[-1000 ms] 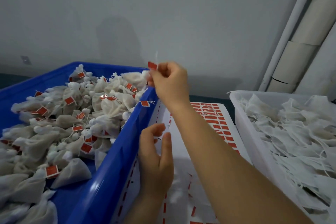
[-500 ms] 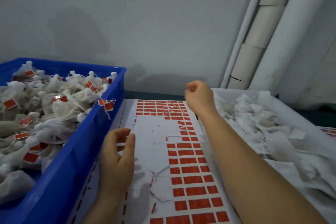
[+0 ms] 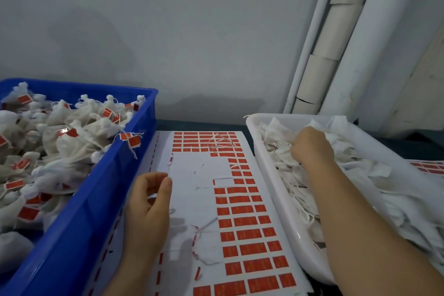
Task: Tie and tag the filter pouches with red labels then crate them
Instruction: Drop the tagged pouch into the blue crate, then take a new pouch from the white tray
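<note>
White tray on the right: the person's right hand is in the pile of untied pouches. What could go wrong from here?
1. The pouches in the white tray lie with their strings tangled, so the right hand may lift several at once.
2. Loose string scraps lie on the label sheet and could stick to the red labels.
3. One red tag hangs over the blue crate rim and might snag or slip out.
</note>
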Available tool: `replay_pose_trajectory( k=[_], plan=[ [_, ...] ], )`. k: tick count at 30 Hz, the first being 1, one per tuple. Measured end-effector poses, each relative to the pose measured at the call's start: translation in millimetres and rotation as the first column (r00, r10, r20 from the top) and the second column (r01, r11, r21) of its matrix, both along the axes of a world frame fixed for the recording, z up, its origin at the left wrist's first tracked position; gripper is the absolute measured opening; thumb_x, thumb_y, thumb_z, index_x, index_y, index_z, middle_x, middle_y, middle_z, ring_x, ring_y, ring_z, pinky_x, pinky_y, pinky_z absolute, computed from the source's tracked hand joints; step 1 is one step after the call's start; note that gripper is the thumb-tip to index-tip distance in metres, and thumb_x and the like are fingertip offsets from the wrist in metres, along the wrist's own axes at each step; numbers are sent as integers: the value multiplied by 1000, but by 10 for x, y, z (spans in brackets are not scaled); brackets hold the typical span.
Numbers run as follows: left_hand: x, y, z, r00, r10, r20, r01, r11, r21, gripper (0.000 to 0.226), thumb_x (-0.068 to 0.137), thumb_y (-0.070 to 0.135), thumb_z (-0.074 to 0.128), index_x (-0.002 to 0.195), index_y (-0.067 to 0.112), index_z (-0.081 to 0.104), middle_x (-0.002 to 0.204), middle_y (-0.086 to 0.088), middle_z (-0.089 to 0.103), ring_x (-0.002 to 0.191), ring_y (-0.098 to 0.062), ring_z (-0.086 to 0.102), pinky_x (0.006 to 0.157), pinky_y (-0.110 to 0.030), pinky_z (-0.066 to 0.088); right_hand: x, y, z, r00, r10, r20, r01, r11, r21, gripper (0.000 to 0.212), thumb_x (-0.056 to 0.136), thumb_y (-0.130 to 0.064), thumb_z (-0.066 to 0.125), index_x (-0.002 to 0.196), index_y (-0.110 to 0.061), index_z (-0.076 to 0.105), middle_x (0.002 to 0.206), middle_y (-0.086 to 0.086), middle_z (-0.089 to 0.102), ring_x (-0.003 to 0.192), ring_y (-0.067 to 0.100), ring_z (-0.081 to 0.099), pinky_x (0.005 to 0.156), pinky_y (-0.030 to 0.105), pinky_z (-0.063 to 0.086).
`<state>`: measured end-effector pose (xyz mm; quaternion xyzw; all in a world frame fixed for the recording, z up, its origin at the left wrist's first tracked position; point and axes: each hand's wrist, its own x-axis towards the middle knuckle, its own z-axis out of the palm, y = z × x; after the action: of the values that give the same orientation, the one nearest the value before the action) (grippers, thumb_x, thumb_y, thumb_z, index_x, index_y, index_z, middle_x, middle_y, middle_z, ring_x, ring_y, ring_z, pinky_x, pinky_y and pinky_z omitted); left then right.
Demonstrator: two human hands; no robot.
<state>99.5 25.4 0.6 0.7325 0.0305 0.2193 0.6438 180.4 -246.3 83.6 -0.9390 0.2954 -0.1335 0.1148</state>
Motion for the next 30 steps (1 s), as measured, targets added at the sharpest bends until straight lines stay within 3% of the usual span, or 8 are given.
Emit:
replay_pose_trajectory(
  k=[4, 7, 10, 12, 14, 19, 25, 30],
  plan=[
    [-7, -21, 8, 1000, -13, -8, 14, 1000, 5, 8, 92, 25, 53, 87, 31, 55, 92, 16, 61, 87, -7, 58, 62, -14, 41, -110, -25, 274, 979, 36, 200, -61, 991, 116, 21, 85, -3, 54, 103, -4, 65, 110, 17, 62, 99, 33, 57, 77, 31, 42],
    [-24, -30, 23, 1000, -22, -4, 22, 1000, 15, 10, 91, 24, 55, 84, 32, 56, 87, 16, 62, 84, -6, 59, 61, -10, 41, -282, 88, 514, 872, 154, 466, -217, 972, 85, 29, 87, 1, 48, 107, -7, 67, 112, 14, 65, 105, 31, 56, 84, 30, 42],
    [-41, -25, 51, 998, -58, -30, 58, 998, 0, 8, 88, 26, 58, 83, 31, 60, 84, 17, 64, 82, -6, 60, 64, -13, 44, -466, 349, 712, 736, 291, 611, -454, 882, 128, 23, 90, -7, 54, 103, -17, 70, 98, -2, 68, 88, 14, 60, 77, 20, 41],
    [-69, -28, 108, 994, -104, -42, 103, 994, -24, 3, 85, 32, 59, 84, 31, 62, 82, 20, 65, 83, -1, 61, 60, -10, 46, -632, 573, 735, 669, 415, 617, -620, 769, 155, 20, 89, -12, 59, 98, -27, 70, 85, -18, 64, 75, 0, 59, 65, 11, 43],
    [-112, -24, 186, 985, -172, -21, 170, 983, -69, 19, 76, 45, 56, 88, 32, 63, 86, 27, 65, 86, 7, 59, 58, -8, 48, -793, 804, 638, 605, 553, 573, -745, 647, 163, 23, 88, -15, 61, 89, -37, 66, 79, -28, 59, 75, -7, 60, 55, 3, 44],
    [-219, -21, 253, 926, -369, 81, 376, 921, -103, 43, 69, 51, 68, 109, 38, 58, 101, 24, 62, 92, -1, 62, 69, -12, 51, -1028, 1215, 100, 544, 713, 442, -839, 442, 318, 29, 87, -18, 60, 85, -47, 59, 85, -33, 57, 88, -23, 50, 63, -3, 42],
    [-141, 18, 173, 925, -328, 190, 332, 943, 8, 14, 72, 23, 66, 85, 24, 70, 78, 10, 72, 71, -5, 67, 64, -13, 52, -1096, 1337, -429, 561, 653, 508, -824, 382, 419, 19, 90, -15, 56, 93, -32, 63, 94, -19, 64, 91, -8, 56, 75, 3, 45],
    [-108, 36, 133, 926, -371, 67, 370, 929, 27, 26, 75, 6, 70, 85, 29, 70, 77, 12, 73, 71, -9, 69, 62, -13, 52, -1078, 1347, -648, 614, 502, 609, -790, 392, 472, 28, 90, -7, 54, 83, -33, 62, 86, -20, 64, 91, -4, 57, 75, 6, 45]
  ],
)
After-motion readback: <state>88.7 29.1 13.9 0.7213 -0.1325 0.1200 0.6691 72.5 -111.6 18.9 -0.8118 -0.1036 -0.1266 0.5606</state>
